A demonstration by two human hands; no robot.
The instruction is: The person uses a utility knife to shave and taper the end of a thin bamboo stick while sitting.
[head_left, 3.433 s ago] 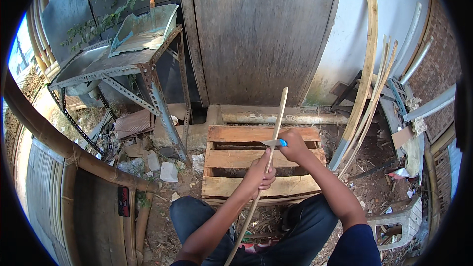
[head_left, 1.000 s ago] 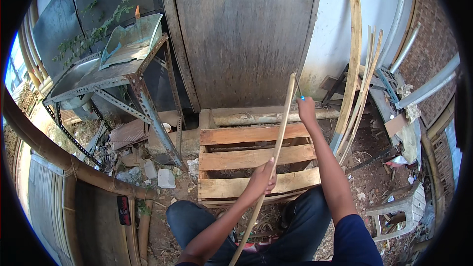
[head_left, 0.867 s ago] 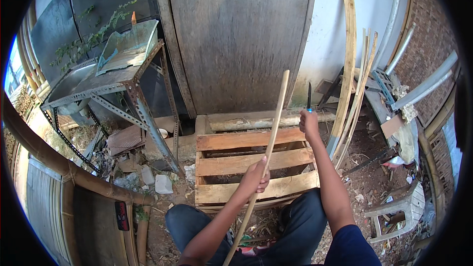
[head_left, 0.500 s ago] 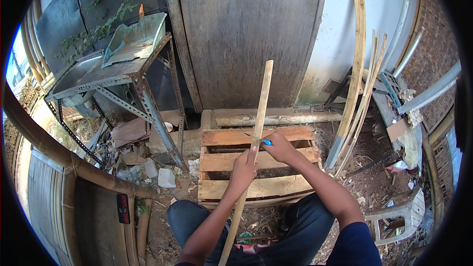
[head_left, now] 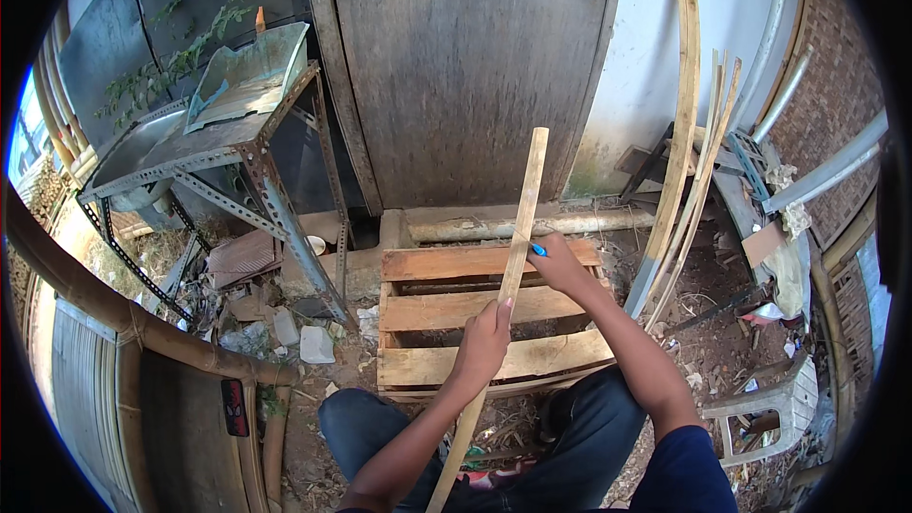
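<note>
— So, what is each hand doing with that bamboo strip?

— The left hand is clenched around the strip low down, just below its middle. The right hand sits a little higher, closed on a small tool with a blue handle that is pressed against the strip's edge.

— Where does the strip run?

— It slants up from between the person's knees, passes through the left hand, crosses in front of the wooden pallet and ends well above the right hand, against the big grey board.

— How would you expect it to handle?

— Light, I'd judge: long, thin and narrow, so one hand carries it easily. It looks stiff along its length but likely springs sideways if pushed near the free top end. The edges may be splintery and sharp, so a firm wrap on the flat faces seems safer than sliding along them.

— And the best place to grip?

— Probably right where the left hand is, close under the tool, so the stretch being worked bends least. Similar strips lean against the wall to the right of the right hand.
</note>
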